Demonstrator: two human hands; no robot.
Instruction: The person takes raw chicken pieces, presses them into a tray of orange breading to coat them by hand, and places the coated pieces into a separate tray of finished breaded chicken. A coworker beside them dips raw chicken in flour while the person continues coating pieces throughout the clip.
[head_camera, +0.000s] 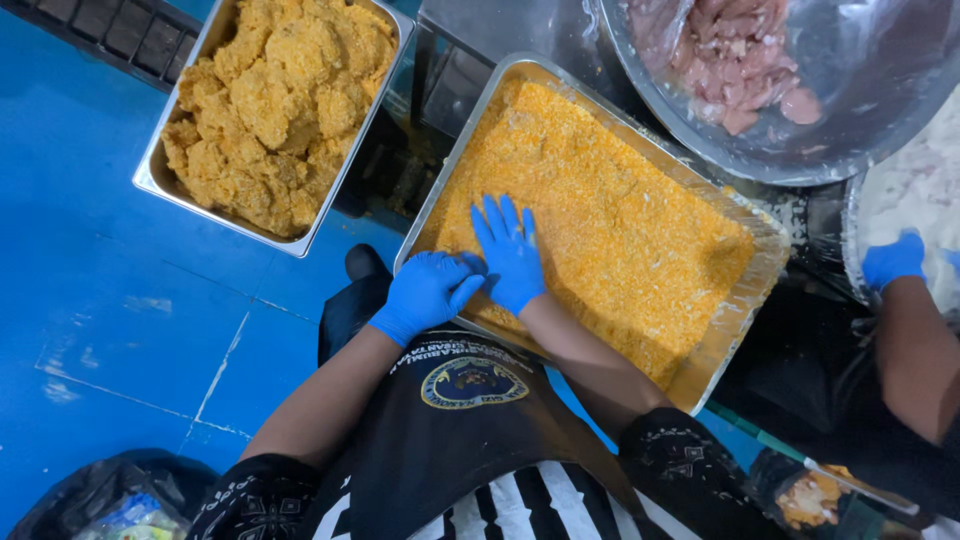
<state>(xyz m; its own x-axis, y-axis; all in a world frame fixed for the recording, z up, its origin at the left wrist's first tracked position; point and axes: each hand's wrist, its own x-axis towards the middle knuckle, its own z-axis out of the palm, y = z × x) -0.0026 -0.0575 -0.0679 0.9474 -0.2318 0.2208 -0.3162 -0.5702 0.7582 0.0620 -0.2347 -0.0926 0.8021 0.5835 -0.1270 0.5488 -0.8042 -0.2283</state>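
Your smooth rubbery gloves (505, 262) press coarse, matt orange crumbs (610, 230) in a shiny metal tray (740, 310) (the bowl (850, 130) is glossy metal too).

Blue-painted floor (110, 250) under a metal work surface.

The floor is scuffed, with pale chalky lines and patches. A dark grate (100, 25) crosses the top left corner. At the bottom left lies a black plastic bag (100, 500), apparently holding rubbish. Steel framing (520, 30) shows at the top; light is even and bright.
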